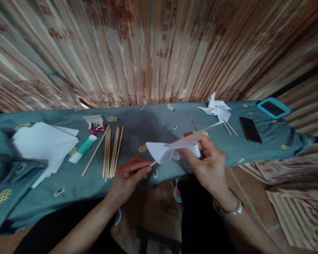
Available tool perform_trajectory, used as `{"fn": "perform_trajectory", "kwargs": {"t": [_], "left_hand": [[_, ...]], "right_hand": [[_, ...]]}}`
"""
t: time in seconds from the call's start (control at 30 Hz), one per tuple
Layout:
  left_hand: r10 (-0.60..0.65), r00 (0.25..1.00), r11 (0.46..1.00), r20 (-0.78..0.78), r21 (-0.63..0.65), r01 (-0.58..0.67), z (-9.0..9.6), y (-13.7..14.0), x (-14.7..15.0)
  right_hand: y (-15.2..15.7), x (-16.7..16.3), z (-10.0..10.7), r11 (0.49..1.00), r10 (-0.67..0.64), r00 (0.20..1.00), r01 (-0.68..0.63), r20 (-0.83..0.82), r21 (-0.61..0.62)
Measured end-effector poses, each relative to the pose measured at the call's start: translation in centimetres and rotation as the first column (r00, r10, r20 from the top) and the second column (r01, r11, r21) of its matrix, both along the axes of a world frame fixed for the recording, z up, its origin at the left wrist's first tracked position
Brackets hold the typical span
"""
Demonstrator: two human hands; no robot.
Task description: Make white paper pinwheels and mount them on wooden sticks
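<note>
Centre frame: right hand (208,160) pinches the folded paper pinwheel (172,150) by its hub, steadying it; left hand (128,174) grips a wooden stick (153,163) end-on against it — spare sticks (112,151) lie centre-left, within reach

No legible text anywhere in view. Green-and-white tube (83,149) on table: label print present, too blurred to read. Small red box (96,124): no readable marking. Curtain (148,49) behind table: reddish block motifs, maybe characters, not decipherable. Tablecloth (153,123): small white tags and yellow round emblems, nothing readable. Dark phone (250,129) and blue-cased device (273,107): screens dark, blank.
</note>
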State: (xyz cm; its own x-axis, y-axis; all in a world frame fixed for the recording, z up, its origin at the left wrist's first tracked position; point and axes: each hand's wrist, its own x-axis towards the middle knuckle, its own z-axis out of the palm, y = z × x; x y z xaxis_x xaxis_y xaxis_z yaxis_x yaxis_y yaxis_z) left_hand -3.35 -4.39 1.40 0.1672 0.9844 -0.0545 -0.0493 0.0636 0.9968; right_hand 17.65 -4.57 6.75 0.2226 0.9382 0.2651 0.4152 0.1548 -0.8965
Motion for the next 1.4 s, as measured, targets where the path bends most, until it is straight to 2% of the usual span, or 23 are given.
{"fn": "perform_trajectory", "kwargs": {"t": [0.1, 0.2, 0.27, 0.33, 0.4, 0.5, 0.57, 0.63, 0.7, 0.8, 0.9, 1.0, 1.13, 1.4], "left_hand": [[0.025, 1.000, 0.998, 0.001, -0.053, -0.025, -0.3, -0.4, 0.6], [0.097, 0.989, 0.974, 0.108, -0.214, -0.072, -0.4, -1.2, 1.3], [0.181, 0.966, 0.949, 0.187, -0.292, -0.121, -0.2, -1.9, 1.5], [0.225, 0.948, 0.936, 0.225, -0.321, -0.146, 0.4, -3.0, 1.3], [0.246, 0.942, 0.937, 0.227, -0.303, -0.172, 1.1, -4.3, 0.6], [0.251, 0.954, 0.955, 0.161, -0.199, -0.218, 2.3, -6.1, -0.8], [0.254, 0.963, 0.966, 0.094, -0.079, -0.247, 3.2, -7.0, -1.7], [0.255, 0.966, 0.966, 0.045, 0.028, -0.256, 4.2, -7.6, -2.1], [0.198, 0.980, 0.980, 0.034, 0.029, -0.199, 5.2, -8.0, -2.0], [0.047, 0.998, 0.996, 0.047, -0.078, -0.043, 6.2, -8.7, -1.4], [-0.037, 0.994, 0.993, 0.100, -0.111, 0.048, 6.3, -9.5, -0.6], [-0.054, 0.986, 0.993, 0.155, -0.097, 0.069, 5.9, -10.2, -0.2], [-0.066, 0.993, 0.994, 0.097, -0.085, 0.074, 5.6, -10.8, 0.1], [-0.085, 0.996, 0.996, 0.014, -0.034, 0.085, 4.5, -11.2, 0.0]], "right_hand": [[1.2, 0.2, -0.1, 0.998, 0.016, 0.987, -0.025, -0.161, -0.057], [1.9, 0.4, 0.4, 0.993, 0.074, 0.922, -0.101, -0.381, -0.054], [1.4, 0.4, 0.9, 0.994, 0.080, 0.902, -0.102, -0.423, -0.028], [0.0, 0.2, 1.2, 0.997, 0.076, 0.923, -0.081, -0.377, 0.003], [-2.2, -0.2, 1.1, 0.997, 0.078, 0.963, -0.072, -0.256, 0.034], [-5.8, -0.9, 0.7, 0.972, 0.125, 0.986, -0.145, 0.114, 0.187], [-7.6, -1.3, 0.6, 0.919, 0.132, 0.938, -0.237, 0.322, 0.316], [-8.9, -1.7, 1.0, 0.852, 0.143, 0.879, -0.343, 0.455, 0.395], [-9.6, -1.9, 1.6, 0.799, 0.167, 0.835, -0.426, 0.525, 0.424], [-10.4, -1.9, 2.6, 0.753, 0.176, 0.824, -0.465, 0.539, 0.465], [-11.0, -1.6, 3.5, 0.770, 0.124, 0.851, -0.407, 0.511, 0.491], [-11.6, -1.3, 4.4, 0.804, 0.075, 0.860, -0.351, 0.504, 0.481], [-11.9, -1.2, 5.1, 0.841, -0.010, 0.851, -0.276, 0.525, 0.465], [-10.9, -1.8, 4.6, 0.817, -0.073, 0.882, -0.215, 0.466, 0.536]]}}
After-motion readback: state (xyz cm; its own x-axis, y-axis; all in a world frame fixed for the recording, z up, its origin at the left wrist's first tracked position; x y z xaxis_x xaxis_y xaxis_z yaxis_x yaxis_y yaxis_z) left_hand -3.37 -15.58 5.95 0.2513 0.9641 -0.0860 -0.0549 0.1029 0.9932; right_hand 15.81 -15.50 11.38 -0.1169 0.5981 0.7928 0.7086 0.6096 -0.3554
